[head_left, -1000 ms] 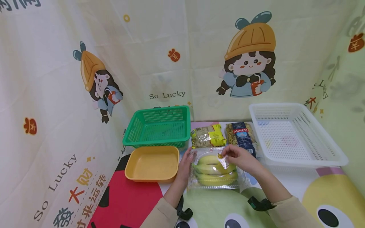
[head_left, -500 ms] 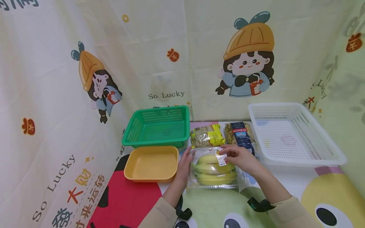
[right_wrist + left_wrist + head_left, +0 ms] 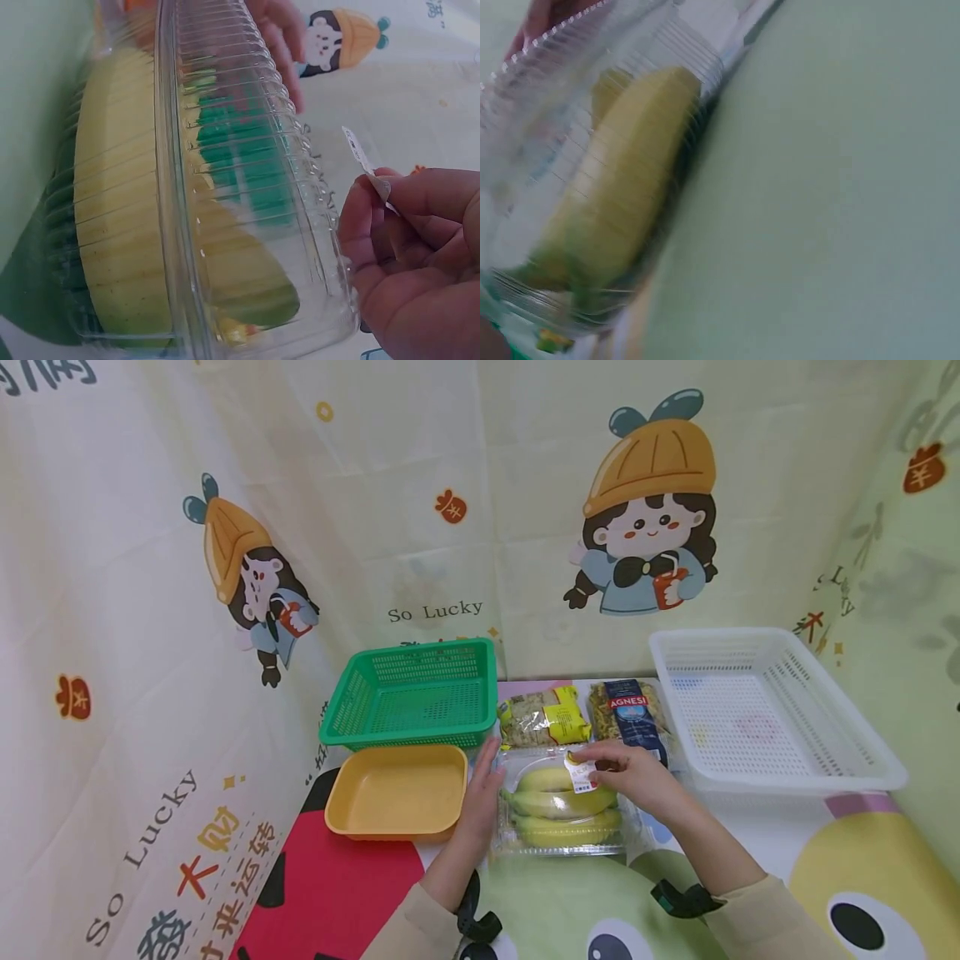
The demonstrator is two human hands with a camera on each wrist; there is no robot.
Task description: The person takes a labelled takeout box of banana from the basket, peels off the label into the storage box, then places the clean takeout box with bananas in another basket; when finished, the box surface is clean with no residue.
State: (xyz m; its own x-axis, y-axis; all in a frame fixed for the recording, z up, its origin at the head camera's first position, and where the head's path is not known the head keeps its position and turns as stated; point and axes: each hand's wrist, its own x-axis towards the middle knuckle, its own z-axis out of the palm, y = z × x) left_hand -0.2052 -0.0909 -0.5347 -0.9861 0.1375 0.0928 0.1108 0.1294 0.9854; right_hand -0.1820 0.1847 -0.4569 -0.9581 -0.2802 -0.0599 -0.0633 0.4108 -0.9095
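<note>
A clear plastic clamshell box [image 3: 511, 842] holding several bananas [image 3: 564, 830] lies before me on the table. My right hand [image 3: 636, 775] pinches a white label sticker [image 3: 582, 776] between thumb and forefinger over the lid. In the right wrist view, the label [image 3: 357, 148] stands up from the pinch, apart from the ribbed lid. My left hand [image 3: 476, 806] is at the box's left side, fingers mostly straight; whether it touches the box is unclear. The left wrist view is blurred and shows a banana [image 3: 630, 180] through the plastic.
Behind the box lie a yellow-labelled bag [image 3: 546, 717] and an Agnesi pasta bag [image 3: 632, 717]. To the left stand a green basket [image 3: 420, 737] and a yellow tray [image 3: 397, 836]. A white basket [image 3: 795, 781] stands on the right.
The label has turned its printed face toward the head camera and shifted slightly left with my right hand. My left hand's fingers have risen a little at the box's side.
</note>
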